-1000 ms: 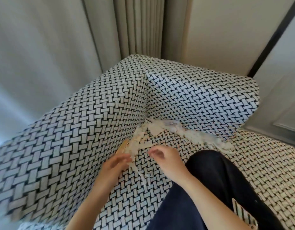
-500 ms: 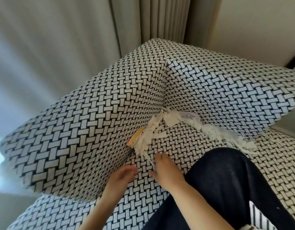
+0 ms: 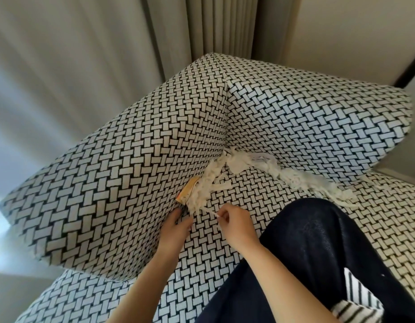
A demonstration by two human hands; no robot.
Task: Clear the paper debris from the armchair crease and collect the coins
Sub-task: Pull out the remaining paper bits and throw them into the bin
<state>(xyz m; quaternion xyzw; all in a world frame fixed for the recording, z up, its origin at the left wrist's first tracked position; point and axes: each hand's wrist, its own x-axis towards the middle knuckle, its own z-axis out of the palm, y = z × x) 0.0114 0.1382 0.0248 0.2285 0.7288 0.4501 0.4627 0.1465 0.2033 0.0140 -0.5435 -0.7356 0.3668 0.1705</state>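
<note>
White shredded paper debris (image 3: pixel 239 169) lies along the crease of a black-and-white woven-pattern armchair (image 3: pixel 122 183), running from the left arm round to the backrest. An orange-tan slip (image 3: pixel 187 191) sticks out of the crease at the left. My right hand (image 3: pixel 234 226) pinches a thin white paper strip (image 3: pixel 210 212) at the near end of the debris. My left hand (image 3: pixel 176 229) rests against the armrest's inner side by the crease, fingers pointing into it. No coins are visible.
My knee in dark trousers (image 3: pixel 323 250) rests on the seat cushion (image 3: pixel 393 220) right of my hands. A striped cloth (image 3: pixel 355 299) shows at the lower right. Grey curtains (image 3: pixel 202 26) hang behind the chair.
My right hand has gone from resting flat near the crease to pinching a paper strip. My left hand moved up closer to the orange slip. The camera shifted slightly.
</note>
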